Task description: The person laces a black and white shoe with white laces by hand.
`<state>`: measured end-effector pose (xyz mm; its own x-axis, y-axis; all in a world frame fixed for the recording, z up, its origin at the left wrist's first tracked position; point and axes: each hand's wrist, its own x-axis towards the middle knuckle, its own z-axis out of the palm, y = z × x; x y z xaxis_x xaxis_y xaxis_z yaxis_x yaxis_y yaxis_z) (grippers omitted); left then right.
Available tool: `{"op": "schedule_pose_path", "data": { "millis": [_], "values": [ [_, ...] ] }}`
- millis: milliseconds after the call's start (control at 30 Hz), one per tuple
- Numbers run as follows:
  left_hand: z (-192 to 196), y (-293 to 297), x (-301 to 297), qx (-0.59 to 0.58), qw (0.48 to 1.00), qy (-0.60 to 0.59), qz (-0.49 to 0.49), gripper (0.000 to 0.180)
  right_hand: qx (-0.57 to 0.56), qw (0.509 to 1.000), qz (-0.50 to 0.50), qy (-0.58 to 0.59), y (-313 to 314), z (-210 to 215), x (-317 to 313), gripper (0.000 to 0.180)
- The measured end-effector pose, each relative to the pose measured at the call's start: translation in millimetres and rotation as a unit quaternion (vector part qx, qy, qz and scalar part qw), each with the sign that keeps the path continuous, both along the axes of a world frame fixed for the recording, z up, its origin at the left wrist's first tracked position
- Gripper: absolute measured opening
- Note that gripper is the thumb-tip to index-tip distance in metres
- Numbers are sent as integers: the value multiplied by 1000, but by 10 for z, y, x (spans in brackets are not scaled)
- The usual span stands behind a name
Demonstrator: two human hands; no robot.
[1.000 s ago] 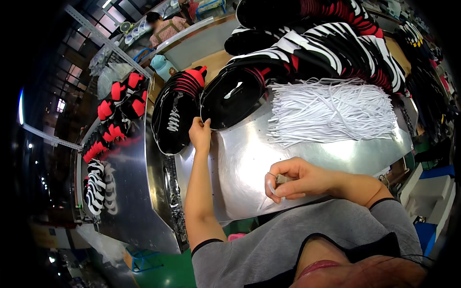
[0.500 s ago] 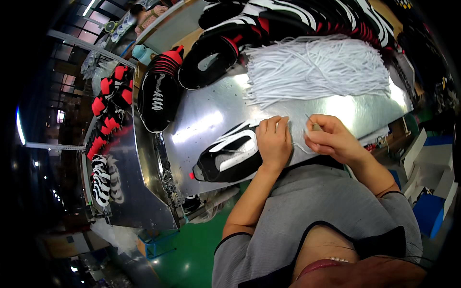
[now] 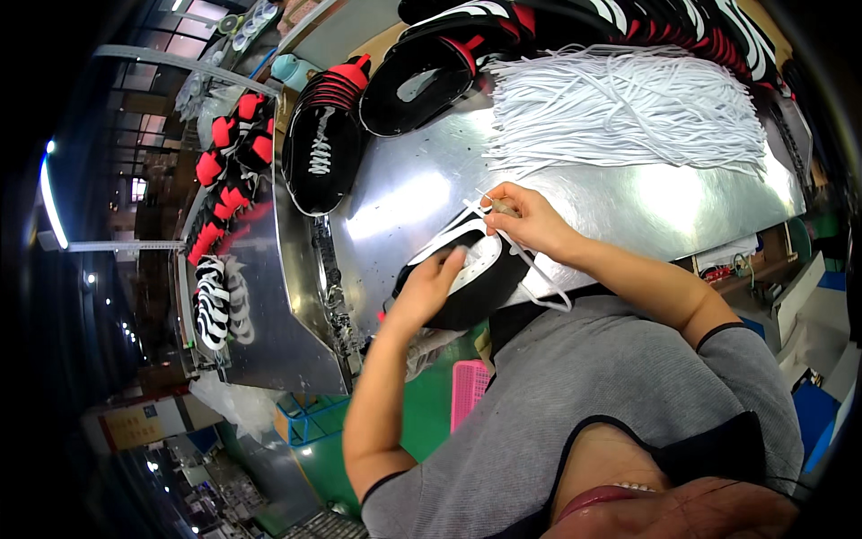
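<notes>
While a second ago the left hand (image 3: 429, 289) was stretched out to the black shoes at the far edge of the desk (image 3: 395, 193), it now rests close to the body on a single shoe (image 3: 467, 274) that has been drawn to the near edge. That shoe, black with a white side panel, lies on its side on the steel, half over the rim, just in front of the grey shirt. A half-second ago both hands lay flat on it; now the left alone pins it, fingers spread over the opening and not clamped, as far as can be seen. The right hand (image 3: 525, 220) has lifted off and pinches a white lace (image 3: 530, 265) between thumb and fingers, closed tight on it near one end; the lace runs down across the shoe and loops toward the shirt. Judging by this, picking a shoe and a lace is over and threading has started.

Well beyond the hands the lace pile (image 3: 628, 108) spreads over the far right of the desk, with a row of black, white and red shoes (image 3: 575, 22) behind it. One laced shoe (image 3: 321, 148) lies at the far left, and more red-tongued ones (image 3: 235, 162) stand on the lower shelf to the left
</notes>
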<state>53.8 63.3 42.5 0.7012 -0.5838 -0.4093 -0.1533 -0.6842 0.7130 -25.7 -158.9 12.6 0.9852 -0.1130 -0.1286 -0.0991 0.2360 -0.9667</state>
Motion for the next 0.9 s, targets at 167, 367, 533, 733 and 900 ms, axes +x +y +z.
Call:
{"op": "schedule_pose_path", "data": {
  "millis": [167, 367, 533, 733, 900],
  "values": [
    [49, -503, 93, -179, 911, 359, 90, 67, -35, 997, -60, -40, -12, -33, -85, 26],
    [14, -792, -276, -352, 851, 356, 157, 54, -4, 996, -59, -64, -180, 276, -430, 29],
    [85, -835, -464, -380, 865, 294, 146, 43, -49, 996, -54, -57, -209, 365, -543, 29],
    [-3, -789, -489, -345, 903, 206, 153, 36, -143, 984, -77, -79, -135, 320, -625, 29],
    [17, -767, -582, -333, 908, 183, 174, 26, -208, 974, -57, -66, -122, 385, -719, 27]
  ]
}}
